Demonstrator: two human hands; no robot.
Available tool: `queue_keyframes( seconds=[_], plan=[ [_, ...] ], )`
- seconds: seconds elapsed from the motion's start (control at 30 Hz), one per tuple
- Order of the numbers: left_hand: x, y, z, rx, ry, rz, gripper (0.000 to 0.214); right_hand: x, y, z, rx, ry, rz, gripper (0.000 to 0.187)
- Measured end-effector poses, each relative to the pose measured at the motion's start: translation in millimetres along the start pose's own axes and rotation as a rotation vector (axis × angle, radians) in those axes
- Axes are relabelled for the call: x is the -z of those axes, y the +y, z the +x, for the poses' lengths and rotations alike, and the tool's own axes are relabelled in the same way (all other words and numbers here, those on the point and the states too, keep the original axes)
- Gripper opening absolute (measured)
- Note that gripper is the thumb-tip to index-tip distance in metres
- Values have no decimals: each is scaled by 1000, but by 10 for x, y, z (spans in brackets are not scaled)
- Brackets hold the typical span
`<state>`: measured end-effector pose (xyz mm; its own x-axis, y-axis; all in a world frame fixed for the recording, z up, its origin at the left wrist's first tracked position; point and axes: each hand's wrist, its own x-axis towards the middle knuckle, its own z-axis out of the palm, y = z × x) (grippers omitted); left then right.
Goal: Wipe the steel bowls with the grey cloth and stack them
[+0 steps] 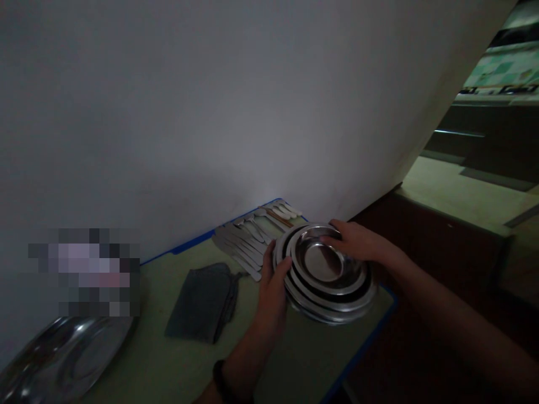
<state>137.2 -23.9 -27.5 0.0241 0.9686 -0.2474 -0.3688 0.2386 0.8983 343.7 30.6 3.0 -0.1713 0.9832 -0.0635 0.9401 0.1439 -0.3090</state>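
Between my two hands is a nested stack of round stainless steel bowls, tilted toward me above the right part of the table. My left hand grips the left rims, its thumb on top and the other fingers outside. On the far right side, my right hand closes over the rim, with its thumb inside the top bowl. Just beyond the stack lies a row of cutlery, with knives, spoons and white-handled pieces side by side. A folded dark grey cloth rests left of my left hand.
The pale green table has a blue edge and stands against a white wall. A large shiny metal basin sits at the lower left, beside a blurred-out patch. Dark red floor and a kitchen counter lie to the right.
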Motion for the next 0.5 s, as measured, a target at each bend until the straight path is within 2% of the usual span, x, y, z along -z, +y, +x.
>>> queue_keyframes(
  seconds=[0.03, 0.13, 0.23, 0.37, 0.43, 0.5],
  plan=[
    [-42, -90, 38, -28, 32, 58, 66, -35, 62, -14, -39, 20, -35, 37],
    [-106, -318, 130, -185, 9, 269, 56, -159, 208, -27, -115, 66, -70, 40],
    [-113, -437, 198, -386, 14, 447, 46, -247, 278, 1, -151, 146, -43, 41],
    [-91, -399, 272, -684, 33, 695, 34, -268, 291, 67, -144, 227, -16, 39],
    [-39, -323, 279, -752, -4, 809, 31, -262, 233, 72, -129, 247, -22, 41],
    [68, -231, 248, -788, -48, 888, 29, -273, 83, 34, -90, 325, -33, 42]
  ],
)
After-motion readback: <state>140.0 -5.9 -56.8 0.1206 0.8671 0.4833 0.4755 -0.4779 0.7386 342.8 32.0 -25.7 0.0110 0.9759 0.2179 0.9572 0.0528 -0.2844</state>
